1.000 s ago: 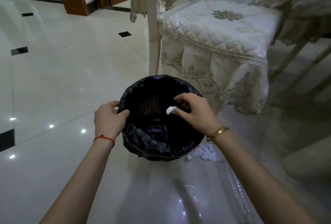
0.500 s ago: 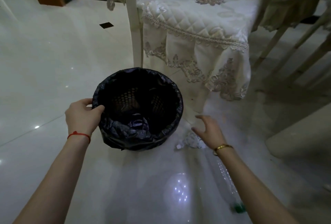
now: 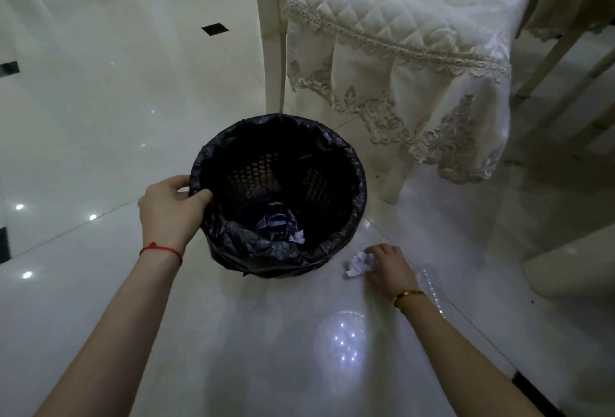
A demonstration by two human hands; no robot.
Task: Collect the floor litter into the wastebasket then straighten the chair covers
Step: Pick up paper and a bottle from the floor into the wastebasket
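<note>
A round wastebasket lined with a black bag stands on the glossy floor in front of me. My left hand grips its left rim, thumb inside the bag. A small white scrap lies inside the basket. To the basket's right, a crumpled white paper wad lies on the floor, and my right hand curls its fingers onto it. Behind the basket stands a chair with a quilted cream lace-trimmed cover hanging over its seat.
A clear plastic bottle lies on the floor under my right wrist. White chair legs rise just behind the basket. More chair legs and draped cloth are at the right. A pale block sits at the right edge.
My right hand let a white scrap fall into the basket, then moved down to the floor on the right and closed on the paper wad. My left hand stayed on the rim.
</note>
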